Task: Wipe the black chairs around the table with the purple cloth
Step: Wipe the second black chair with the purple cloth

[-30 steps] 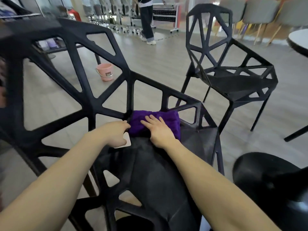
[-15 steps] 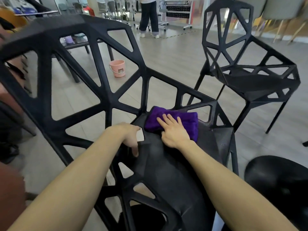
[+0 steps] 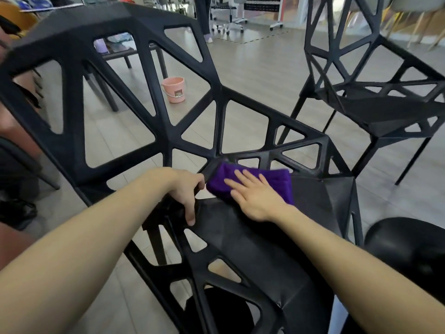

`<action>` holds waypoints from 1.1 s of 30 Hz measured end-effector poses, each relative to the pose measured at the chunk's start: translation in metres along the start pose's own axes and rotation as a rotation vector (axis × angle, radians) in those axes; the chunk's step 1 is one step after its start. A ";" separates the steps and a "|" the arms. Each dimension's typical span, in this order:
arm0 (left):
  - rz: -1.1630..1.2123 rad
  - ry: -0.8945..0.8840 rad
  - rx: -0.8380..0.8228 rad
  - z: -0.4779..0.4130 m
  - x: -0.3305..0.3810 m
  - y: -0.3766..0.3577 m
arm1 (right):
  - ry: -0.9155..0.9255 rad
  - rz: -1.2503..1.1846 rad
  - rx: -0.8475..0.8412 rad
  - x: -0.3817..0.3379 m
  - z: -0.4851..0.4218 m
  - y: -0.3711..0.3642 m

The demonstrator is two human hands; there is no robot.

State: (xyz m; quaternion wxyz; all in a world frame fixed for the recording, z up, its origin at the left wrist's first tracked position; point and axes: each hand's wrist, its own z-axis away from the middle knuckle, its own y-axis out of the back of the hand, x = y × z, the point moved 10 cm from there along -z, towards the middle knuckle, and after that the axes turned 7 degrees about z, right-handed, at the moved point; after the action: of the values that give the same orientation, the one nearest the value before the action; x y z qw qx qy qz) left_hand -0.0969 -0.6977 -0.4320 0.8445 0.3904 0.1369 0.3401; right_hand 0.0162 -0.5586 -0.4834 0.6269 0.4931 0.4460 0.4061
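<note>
Head view crops our black lattice plastic chair (image 3: pixel 252 249); left hand (image 3: pixel 185 189) grips its strut, right hand (image 3: pixel 255 196) lies flat-fingered atop fuzzy purple cloth (image 3: pixel 277 179).

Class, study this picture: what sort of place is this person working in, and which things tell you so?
Probably a café, canteen or office lounge being cleaned: a black lattice chair with a second black chair alongside, wheeled office chairs further back, and a pink bucket.

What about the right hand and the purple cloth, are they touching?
Touching. The head view shows the right hand lying flat on the purple cloth, fingers straight.
</note>
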 end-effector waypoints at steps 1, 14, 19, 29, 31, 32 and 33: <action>-0.012 -0.001 0.009 0.000 0.002 0.001 | -0.024 0.008 0.023 -0.002 -0.026 0.003; -0.150 -0.034 0.078 0.003 0.012 0.004 | -0.060 -0.024 0.002 -0.023 -0.036 0.000; -0.145 -0.018 0.068 0.003 0.023 0.015 | -0.023 0.029 -0.096 -0.030 0.058 -0.011; -0.206 -0.066 0.224 0.018 0.035 0.024 | 0.211 0.148 -0.151 -0.018 0.110 -0.004; -0.200 -0.103 0.316 0.040 0.042 0.027 | 0.234 0.135 -0.245 -0.019 0.102 0.003; -0.166 -0.136 0.373 0.059 0.049 0.023 | 0.260 0.154 -0.246 -0.019 0.098 0.008; -0.121 -0.171 0.430 0.080 0.055 0.016 | 0.291 0.178 -0.215 -0.018 0.095 0.011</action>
State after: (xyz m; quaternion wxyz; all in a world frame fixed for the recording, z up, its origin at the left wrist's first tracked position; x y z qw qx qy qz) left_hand -0.0242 -0.6981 -0.3661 0.7694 0.5796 0.1574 0.2175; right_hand 0.1013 -0.5977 -0.4586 0.5665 0.3969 0.4407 0.5721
